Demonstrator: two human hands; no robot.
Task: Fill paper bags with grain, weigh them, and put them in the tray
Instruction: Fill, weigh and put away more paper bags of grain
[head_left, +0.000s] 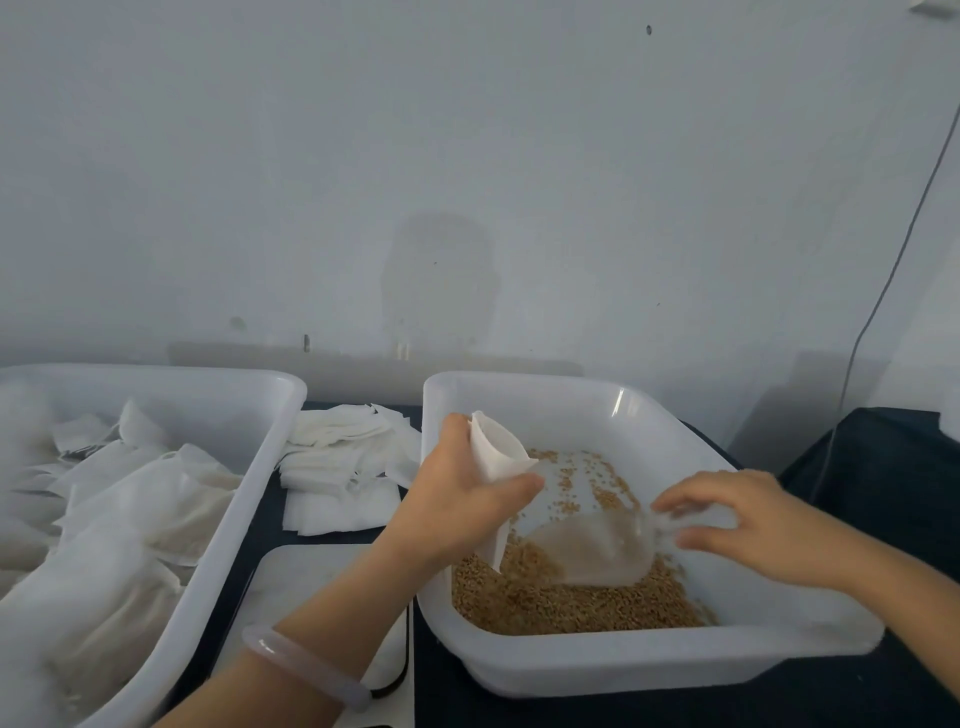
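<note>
My left hand grips a white paper bag, mouth open and pointing up, over the grain tray. My right hand holds the handle of a clear plastic scoop whose mouth lies in the brown grain at the tray's near side. The scoop sits just right of the bag's lower end. A white scale platform lies between the two trays, partly under my left forearm. The left tray holds several filled white bags.
A loose stack of empty white paper bags lies on the dark table behind the scale. A wall stands close behind the trays. A thin cable hangs down at the right, above a dark covered object.
</note>
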